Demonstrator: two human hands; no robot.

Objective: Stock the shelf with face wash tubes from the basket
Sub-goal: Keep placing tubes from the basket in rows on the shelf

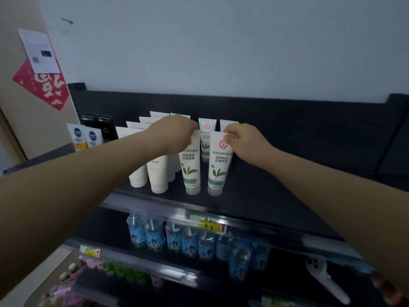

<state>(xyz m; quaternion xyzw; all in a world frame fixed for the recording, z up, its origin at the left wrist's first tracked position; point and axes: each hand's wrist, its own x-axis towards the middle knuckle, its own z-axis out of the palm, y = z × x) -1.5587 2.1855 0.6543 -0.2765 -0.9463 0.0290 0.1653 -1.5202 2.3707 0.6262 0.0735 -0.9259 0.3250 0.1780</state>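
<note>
Two white face wash tubes with green leaf prints stand cap-down at the front of the top shelf [254, 191]. My left hand [174, 135] pinches the top edge of the left tube [190, 167]. The top edge of the right tube [218, 169] is pinched by my right hand [245, 140]. Two more of the same tubes [207, 138] stand behind them. The basket is out of view.
Plain white tubes [157, 173] stand in rows to the left, with blue-labelled tubes [85, 138] and black tubes [104, 127] further left. Water bottles [190, 240] fill the shelf below, behind a yellow price tag [210, 226]. A white handheld device [325, 278] hangs at lower right.
</note>
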